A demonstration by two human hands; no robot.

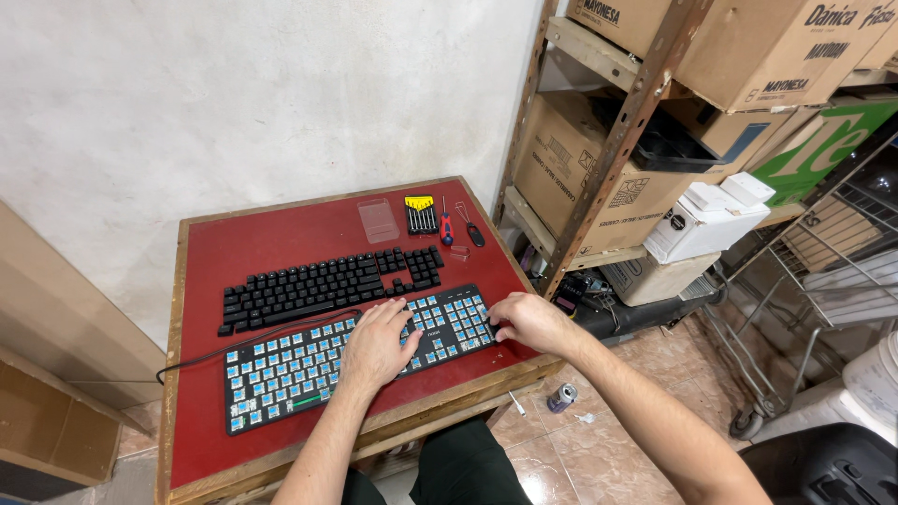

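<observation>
Brown boxes [599, 178] on shelf — both hands' fingers [398, 313] spread flat on stripped keyboard [281, 374].

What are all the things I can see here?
Keyboard base: one, black with blue switches, near table edge.
Keycaps: one laid-out set, black, behind the base.
Cable: one, black, trailing left.
Screwdriver set: one, yellow case, far edge.
Red screwdriver: one, beside the set.
Clear lid: one, far edge.
Table: one, red top.
Cardboard boxes: several, brown, shelves at right.
Can: one, on the floor.
Left hand: on the base.
Right hand: at the base's right end.
</observation>
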